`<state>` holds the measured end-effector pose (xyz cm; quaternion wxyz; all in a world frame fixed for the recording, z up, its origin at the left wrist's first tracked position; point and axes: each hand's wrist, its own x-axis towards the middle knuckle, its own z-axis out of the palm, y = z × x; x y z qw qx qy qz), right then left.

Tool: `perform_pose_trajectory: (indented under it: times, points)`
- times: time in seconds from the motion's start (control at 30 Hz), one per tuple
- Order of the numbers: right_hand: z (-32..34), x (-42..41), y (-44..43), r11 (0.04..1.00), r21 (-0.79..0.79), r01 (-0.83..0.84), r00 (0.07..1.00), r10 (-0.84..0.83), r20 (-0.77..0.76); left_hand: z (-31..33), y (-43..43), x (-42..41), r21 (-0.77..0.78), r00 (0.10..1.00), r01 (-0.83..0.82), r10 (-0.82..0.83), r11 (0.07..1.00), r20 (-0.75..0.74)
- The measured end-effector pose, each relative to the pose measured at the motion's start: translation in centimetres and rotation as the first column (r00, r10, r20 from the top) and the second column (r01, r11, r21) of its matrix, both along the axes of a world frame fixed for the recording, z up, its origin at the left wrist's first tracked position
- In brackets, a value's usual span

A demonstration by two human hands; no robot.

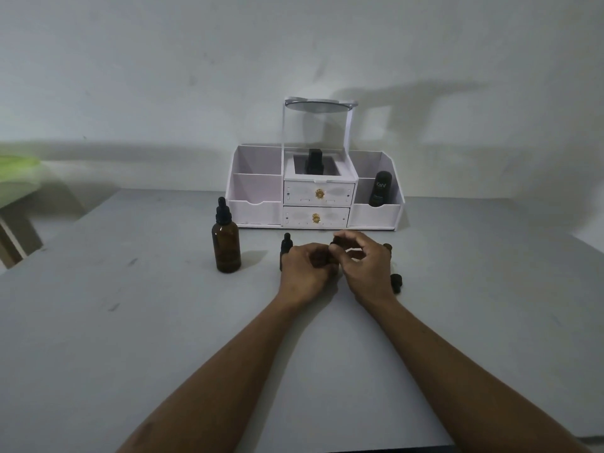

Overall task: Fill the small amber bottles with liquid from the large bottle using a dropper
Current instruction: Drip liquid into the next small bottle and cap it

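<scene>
The large amber bottle [226, 245] stands upright on the grey table, left of my hands, with its black dropper cap on. My left hand [304, 269] is wrapped around a small amber bottle [322, 258], mostly hidden by the fingers. My right hand [362, 259] pinches that bottle's black cap [334, 246] from above. A second small bottle with a dropper top [286, 244] pokes up behind my left hand. Another small amber bottle [388, 247] shows just behind my right hand. A loose black cap [396, 282] lies on the table beside my right wrist.
A white organiser [315, 191] with two drawers and a round mirror stands against the wall behind the bottles; it holds a dark bottle in the middle and a black Kahf bottle [379, 188] on the right. A green object [16, 168] sits at far left.
</scene>
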<state>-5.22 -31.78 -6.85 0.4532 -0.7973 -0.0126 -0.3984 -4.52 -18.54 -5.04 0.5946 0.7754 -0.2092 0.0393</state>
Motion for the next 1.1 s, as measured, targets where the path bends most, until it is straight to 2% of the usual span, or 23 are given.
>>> perform_pose_trajectory:
  times: [0.17, 0.33, 0.5, 0.57, 0.67, 0.77, 0.83, 1.1]
  points:
    - [0.1, -0.1, 0.1, 0.999, 0.036, -0.034, 0.999, 0.034, 0.009, -0.3, -0.1, 0.4, 0.002, 1.000, 0.002, -0.002, 1.000, -0.014]
    - [0.1, -0.2, 0.3, 0.999, -0.044, -0.016, 1.000, 0.017, 0.003, 0.0, 0.8, -0.6, 0.022, 0.998, -0.015, 0.016, 1.000, -0.062]
    - [0.7, -1.0, 1.2, 0.984, -0.160, 0.078, 0.989, -0.056, 0.140, -0.3, 5.4, -2.1, 0.103, 0.990, -0.073, 0.085, 0.992, -0.109]
    - [1.8, -1.2, 2.3, 0.976, -0.212, 0.054, 0.978, -0.010, 0.206, -0.3, 8.5, -2.4, 0.082, 0.988, -0.123, 0.130, 0.989, -0.086]
    - [3.8, -0.8, 5.5, 0.972, -0.230, -0.041, 0.966, 0.098, 0.240, -0.5, 12.9, -1.6, 0.053, 0.951, -0.307, 0.309, 0.950, -0.022]
    - [5.4, 0.8, 9.7, 0.969, -0.195, -0.149, 0.959, 0.189, 0.210, -1.0, 15.4, 0.4, -0.003, 0.867, -0.497, 0.497, 0.867, 0.023]
    - [6.2, 2.1, 12.4, 0.967, -0.132, -0.219, 0.960, 0.237, 0.147, -1.2, 16.1, 1.7, -0.021, 0.843, -0.537, 0.537, 0.844, 0.021]
    - [6.8, 6.7, 16.6, 0.962, 0.041, -0.271, 0.955, 0.274, -0.113, -1.2, 16.5, 5.1, -0.021, 0.950, -0.311, 0.310, 0.950, -0.019]
